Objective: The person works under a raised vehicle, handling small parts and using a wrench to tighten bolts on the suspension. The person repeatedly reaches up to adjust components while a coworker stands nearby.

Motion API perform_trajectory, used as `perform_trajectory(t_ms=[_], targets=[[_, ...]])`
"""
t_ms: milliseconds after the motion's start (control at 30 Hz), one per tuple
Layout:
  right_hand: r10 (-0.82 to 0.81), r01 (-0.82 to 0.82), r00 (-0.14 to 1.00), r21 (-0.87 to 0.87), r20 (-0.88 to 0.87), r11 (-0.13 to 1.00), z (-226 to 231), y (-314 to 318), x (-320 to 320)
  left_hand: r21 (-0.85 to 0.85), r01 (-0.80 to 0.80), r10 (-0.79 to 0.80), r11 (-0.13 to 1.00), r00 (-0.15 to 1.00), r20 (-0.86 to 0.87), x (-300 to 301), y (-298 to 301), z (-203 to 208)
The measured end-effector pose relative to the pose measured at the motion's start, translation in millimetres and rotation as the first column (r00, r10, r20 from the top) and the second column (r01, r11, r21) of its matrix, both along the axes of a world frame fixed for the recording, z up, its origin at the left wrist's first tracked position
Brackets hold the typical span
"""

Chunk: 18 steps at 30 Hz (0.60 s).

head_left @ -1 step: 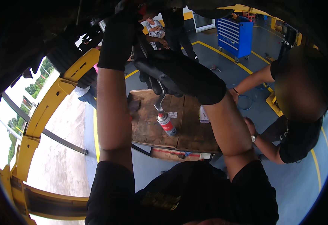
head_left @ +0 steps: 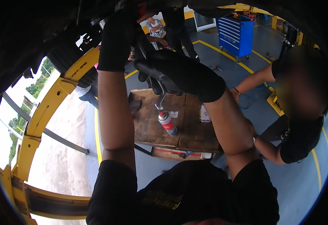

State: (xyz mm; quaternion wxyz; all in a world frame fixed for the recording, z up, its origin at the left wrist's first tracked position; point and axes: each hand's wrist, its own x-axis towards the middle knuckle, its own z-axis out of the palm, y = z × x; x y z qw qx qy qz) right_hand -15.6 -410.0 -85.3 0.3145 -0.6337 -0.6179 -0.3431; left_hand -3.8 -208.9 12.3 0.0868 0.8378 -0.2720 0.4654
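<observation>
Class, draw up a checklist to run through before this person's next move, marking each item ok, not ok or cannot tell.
1. Right grip closed around the metal tool: ok.
2. Left grip secure overhead: cannot tell, too dark.
3. Black gloves on both hands: ok.
4. Spray can upright on the cardboard: ok.
5. Tool clear of the can: cannot tell, they overlap in view.
6. Co-worker's arm clear of the right forearm: cannot tell.

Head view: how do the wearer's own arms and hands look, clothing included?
The left hand and right hand wear black gloves covering the wrists, the right one faintly shiny. The forearms are bare up to short black sleeves.
</observation>
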Motion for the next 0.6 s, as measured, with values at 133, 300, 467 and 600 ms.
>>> perform_trajectory(t_ms=[133,300,467,600], targets=[[0.061,-0.095,0.949,-0.097,-0.309,0.991,1.8,21.9,18.7,-0.072,0.084,-0.081,0.994,0.996,0.041,15.2,13.1,-4.5],[-0.094,0.084,0.994,0.177,0.05,0.981,-14.7,70.6,97.7,0.217,-0.136,0.049,0.967,0.93,0.366,23.2,2.1,3.6],[-0.229,0.211,0.963,0.13,0.14,0.969,-3.9,70.9,93.8,0.085,-0.044,0.013,0.995,0.945,0.327,22.0,-14.8,0.6],[0.128,-0.111,0.989,0.203,-0.069,0.973,5.4,0.2,-6.5,0.21,-0.028,-0.042,0.977,0.946,0.322,10.8,-5.4,10.3]])
